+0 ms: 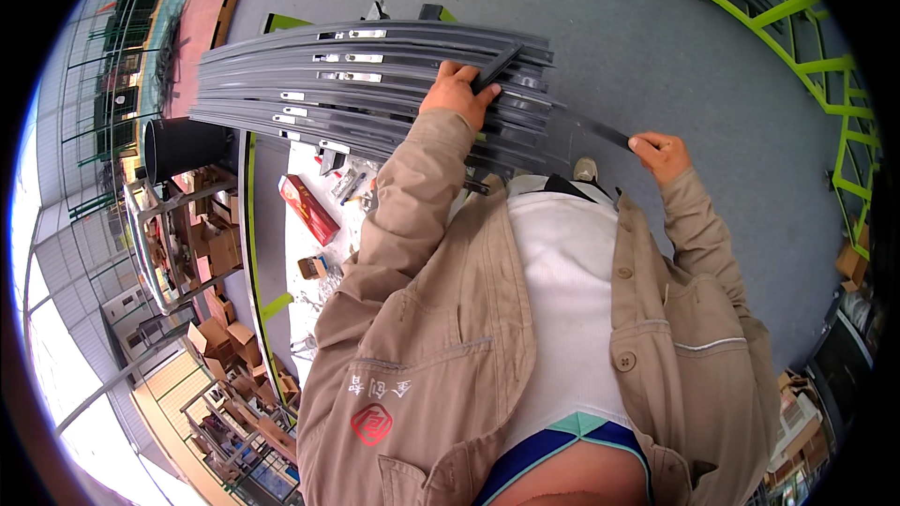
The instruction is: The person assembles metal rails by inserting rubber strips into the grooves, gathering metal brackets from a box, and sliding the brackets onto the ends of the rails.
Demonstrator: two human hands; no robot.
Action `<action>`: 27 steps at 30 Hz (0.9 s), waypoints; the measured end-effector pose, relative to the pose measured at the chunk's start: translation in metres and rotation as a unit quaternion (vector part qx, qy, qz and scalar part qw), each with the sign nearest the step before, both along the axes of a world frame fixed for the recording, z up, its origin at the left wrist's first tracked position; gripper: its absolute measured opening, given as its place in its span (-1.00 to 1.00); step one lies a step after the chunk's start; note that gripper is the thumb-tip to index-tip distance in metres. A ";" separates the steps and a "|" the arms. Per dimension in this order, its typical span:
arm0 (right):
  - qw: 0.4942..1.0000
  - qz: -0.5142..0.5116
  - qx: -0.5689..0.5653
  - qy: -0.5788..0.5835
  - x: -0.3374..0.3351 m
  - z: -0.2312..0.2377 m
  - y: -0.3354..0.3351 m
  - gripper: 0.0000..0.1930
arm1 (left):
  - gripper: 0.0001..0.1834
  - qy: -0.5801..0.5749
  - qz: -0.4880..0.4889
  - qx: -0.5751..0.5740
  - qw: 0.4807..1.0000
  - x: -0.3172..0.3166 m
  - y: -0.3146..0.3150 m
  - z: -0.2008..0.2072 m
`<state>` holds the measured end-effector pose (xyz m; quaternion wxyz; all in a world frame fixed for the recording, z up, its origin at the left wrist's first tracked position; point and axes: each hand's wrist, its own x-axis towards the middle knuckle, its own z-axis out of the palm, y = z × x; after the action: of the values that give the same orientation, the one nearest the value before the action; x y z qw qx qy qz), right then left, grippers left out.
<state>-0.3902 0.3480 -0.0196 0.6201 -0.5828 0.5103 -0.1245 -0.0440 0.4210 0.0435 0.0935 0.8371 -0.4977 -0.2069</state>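
A stack of long dark grey profiles lies side by side across a green-framed stand, with small silvery metal fittings set along them. My left hand rests over the profiles near their right ends. Its thumb and fingers close on a short, flat dark bar that slants up to the right. Out past the profile ends, my right hand pinches the end of a thin dark strip. That strip runs back left toward the profiles and is blurred; where it joins them I cannot make out.
A white-topped table left of me bears a red box, a small open carton and loose small parts. Farther left stand a black bin and shelving with cardboard boxes. Green metal racks line the right.
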 end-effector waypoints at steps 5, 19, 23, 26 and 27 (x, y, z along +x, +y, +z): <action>0.997 -0.022 0.066 -0.034 -0.001 -0.001 -0.001 -0.68 | -0.50 0.002 -0.002 0.020 1.000 -0.001 0.000 0.004; 0.999 0.017 0.034 -0.038 0.009 -0.007 -0.003 -0.67 | -0.59 -0.009 -0.020 -0.003 1.000 -0.001 0.001 0.003; 0.994 0.043 0.051 -0.082 0.061 -0.022 -0.007 -0.67 | -0.57 0.002 -0.022 -0.014 1.000 -0.003 -0.001 0.003; 0.993 0.057 0.073 -0.068 0.101 -0.007 -0.004 -0.67 | -0.57 -0.001 -0.027 -0.032 0.999 0.002 0.002 -0.002; 0.993 0.054 0.088 -0.057 0.105 -0.003 -0.003 -0.66 | -0.57 -0.001 -0.025 -0.040 0.999 0.002 0.004 -0.002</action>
<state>-0.2852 0.3449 -0.0230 0.7026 -0.5450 0.4508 -0.0784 -0.0421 0.4247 0.0416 0.1206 0.8202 -0.5266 -0.1884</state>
